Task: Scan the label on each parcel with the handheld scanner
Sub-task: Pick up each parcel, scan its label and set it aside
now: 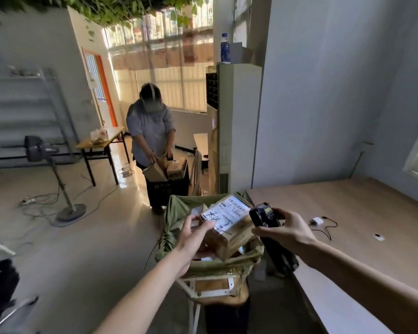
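My left hand [194, 235] grips the near end of a brown cardboard parcel [227, 233] and holds it tilted over a green sack [179, 213]. The parcel's white label [227, 213], with black handwriting, faces up. My right hand [284, 229] grips a black handheld scanner [263, 216] just right of the label, its head close to the label's edge. More parcels lie inside the sack, mostly hidden under the held one.
The sack sits on a white-framed stool [210, 285]. A wooden table [348, 213] with a white charger and cable [316, 221] lies to the right. Ahead, another person [151, 131] handles boxes over a black crate [167, 186]. A fan stand [68, 208] and cables are on the floor at left.
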